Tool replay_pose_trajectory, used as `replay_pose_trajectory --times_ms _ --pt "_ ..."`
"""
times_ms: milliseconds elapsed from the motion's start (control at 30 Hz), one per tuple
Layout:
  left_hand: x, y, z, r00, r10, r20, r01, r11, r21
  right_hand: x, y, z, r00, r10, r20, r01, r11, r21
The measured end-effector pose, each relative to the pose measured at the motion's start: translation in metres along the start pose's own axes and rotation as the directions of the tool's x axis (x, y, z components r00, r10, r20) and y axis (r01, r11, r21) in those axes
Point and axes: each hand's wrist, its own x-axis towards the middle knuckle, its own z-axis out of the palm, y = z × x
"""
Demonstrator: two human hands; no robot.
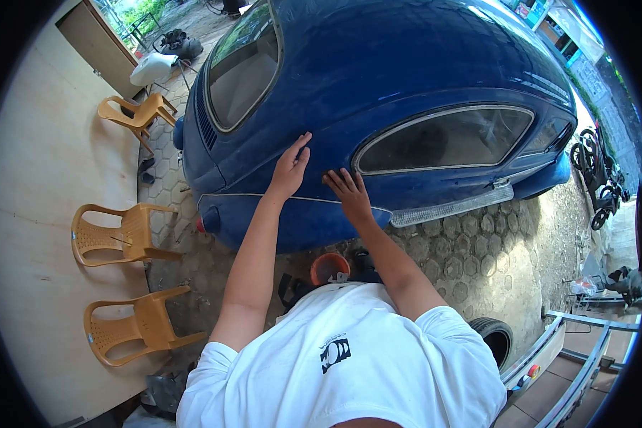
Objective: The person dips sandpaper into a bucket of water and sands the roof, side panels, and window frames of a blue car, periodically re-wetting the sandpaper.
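Observation:
A rounded blue car fills the view ahead of me. My left hand rests against its rear side panel, fingers stretched out and held together, the thumb slightly apart. Lower and to the right, my right hand lies with spread fingers on the same panel, just left of the side window. A small dark patch shows at its fingertips; I cannot make out what it is. The rear fender curves out below both hands.
A red bucket stands on the paving by my feet. Several tan plastic chairs, including one chair, line the wall on the left. A tyre and a metal frame are at the lower right. Motorcycles stand farther off.

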Motion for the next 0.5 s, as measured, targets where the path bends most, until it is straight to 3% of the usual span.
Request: replay_pose_trajectory --times_ms 367,500 --pt "0.0 -0.004 0.004 1.0 0.01 -0.013 -0.01 1.0 0.021 0.023 -0.03 -0.002 0.936 0.336 -0.109 -0.307 0.927 0.218" --pt "-0.001 -0.001 0.005 1.0 0.02 -0.019 -0.019 0.999 0.045 0.016 -0.07 0.004 0.799 0.597 0.075 -0.549 0.672 0.497"
